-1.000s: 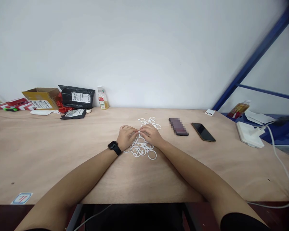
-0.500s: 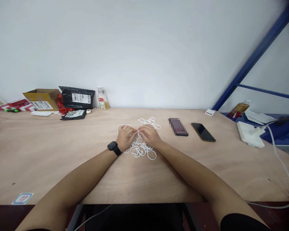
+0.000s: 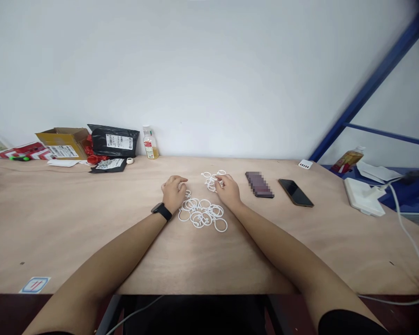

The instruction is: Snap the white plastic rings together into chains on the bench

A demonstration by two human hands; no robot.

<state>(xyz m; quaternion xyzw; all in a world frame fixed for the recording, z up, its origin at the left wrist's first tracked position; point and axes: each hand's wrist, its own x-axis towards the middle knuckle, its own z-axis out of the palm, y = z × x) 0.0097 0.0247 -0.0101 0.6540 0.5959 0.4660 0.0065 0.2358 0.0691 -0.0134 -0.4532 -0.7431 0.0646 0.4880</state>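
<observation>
left hand [image 3: 174, 191] | passable gap | right hand [image 3: 229, 191] | obstacle nearer: white rings [image 3: 205, 217]

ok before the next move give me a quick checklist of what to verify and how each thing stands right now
1. Hands apart: ok, a gap shows between the left hand and the right hand.
2. Left hand free: cannot tell, a white piece shows right beside it, partly hidden.
3. Right hand free: cannot tell, it partly covers the far ring group.
4. Near ring pile untangled: not ok, rings overlap one another.
5. Black phone and pixelated device apart from the rings: ok, both lie to the right of the right hand.
</observation>
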